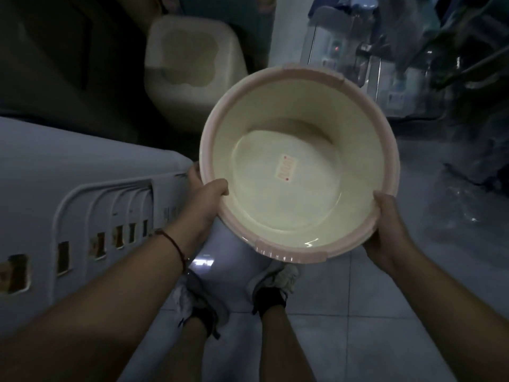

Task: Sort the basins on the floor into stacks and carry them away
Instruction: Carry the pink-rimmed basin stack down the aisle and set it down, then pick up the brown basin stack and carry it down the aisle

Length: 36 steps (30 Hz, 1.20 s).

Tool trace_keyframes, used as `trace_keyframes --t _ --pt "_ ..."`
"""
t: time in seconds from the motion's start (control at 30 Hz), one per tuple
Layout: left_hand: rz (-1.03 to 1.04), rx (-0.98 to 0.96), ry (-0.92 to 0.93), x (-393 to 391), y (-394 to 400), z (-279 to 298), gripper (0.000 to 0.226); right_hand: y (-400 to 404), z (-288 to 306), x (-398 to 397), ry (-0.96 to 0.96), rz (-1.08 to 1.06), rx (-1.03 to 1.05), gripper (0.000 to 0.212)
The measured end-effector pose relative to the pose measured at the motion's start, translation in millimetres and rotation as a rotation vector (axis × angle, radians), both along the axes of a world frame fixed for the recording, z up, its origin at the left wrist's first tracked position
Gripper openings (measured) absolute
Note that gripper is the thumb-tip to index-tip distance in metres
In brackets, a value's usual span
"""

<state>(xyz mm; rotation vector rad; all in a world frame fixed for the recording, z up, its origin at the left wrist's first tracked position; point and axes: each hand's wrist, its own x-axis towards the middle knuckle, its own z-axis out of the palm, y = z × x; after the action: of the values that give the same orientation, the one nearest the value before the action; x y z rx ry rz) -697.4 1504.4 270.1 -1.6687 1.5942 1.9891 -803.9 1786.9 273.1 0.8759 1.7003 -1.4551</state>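
A round, smooth plastic basin [298, 166], cream inside with a ribbed pink rim, is held in the air above the tiled floor [358, 312]; the left hand [205, 199] and right hand [385, 230] each curl over opposite rim edges. A pale slotted basket [82, 205] lies just left.

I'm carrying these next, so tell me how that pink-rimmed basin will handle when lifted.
The basin is probably light: it's empty and held up only at the rim by the left hand and right hand. It looks like stiff plastic, keeping its round shape. Its glossy inside may be slippery.
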Motion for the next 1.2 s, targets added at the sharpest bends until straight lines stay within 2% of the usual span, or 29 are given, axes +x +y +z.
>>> trace_keyframes --t 0.1,0.17,0.43,0.57,0.67,0.77,0.83,0.87,0.93,1.0,1.1,1.2 --pt "-0.010 -0.021 -0.001 5 4 -7 0.063 5 -10 2 0.001 0.036 0.135 0.023" --pt "-0.018 -0.035 -0.010 8 7 -8 0.064 8 -17 4 0.013 0.087 0.209 0.024" --pt "-0.035 -0.050 -0.014 9 4 -14 0.061 8 -17 1 0.039 0.140 0.288 0.025" --pt "-0.121 -0.017 -0.052 10 -5 -19 0.056 6 -13 0 0.019 0.204 0.314 0.013" --pt "-0.221 -0.034 -0.114 11 -12 -16 0.061 4 -1 -1 0.000 0.299 0.377 0.027" --pt "-0.428 -0.183 -0.172 10 -23 12 0.080 -7 30 -4 0.045 0.509 0.539 0.064" --pt "-0.627 -0.320 -0.182 6 -35 53 0.098 -28 74 -10 0.176 0.730 0.704 0.079" --pt "-0.726 -0.397 -0.192 2 -44 84 0.098 -42 103 -14 0.276 0.867 0.762 0.081" --pt "-0.896 -0.565 -0.226 -5 -68 159 0.091 -82 179 -24 0.440 1.104 0.810 0.080" --pt "-1.009 -0.781 -0.246 -9 -96 251 0.082 -130 268 -35 0.604 1.254 0.810 0.077" --pt "-1.075 -1.136 -0.328 2 -144 394 0.077 -201 397 -45 0.877 1.394 0.786 0.076" --pt "-0.964 -1.368 -0.422 31 -193 517 0.071 -268 515 -45 1.125 1.434 0.739 0.076"
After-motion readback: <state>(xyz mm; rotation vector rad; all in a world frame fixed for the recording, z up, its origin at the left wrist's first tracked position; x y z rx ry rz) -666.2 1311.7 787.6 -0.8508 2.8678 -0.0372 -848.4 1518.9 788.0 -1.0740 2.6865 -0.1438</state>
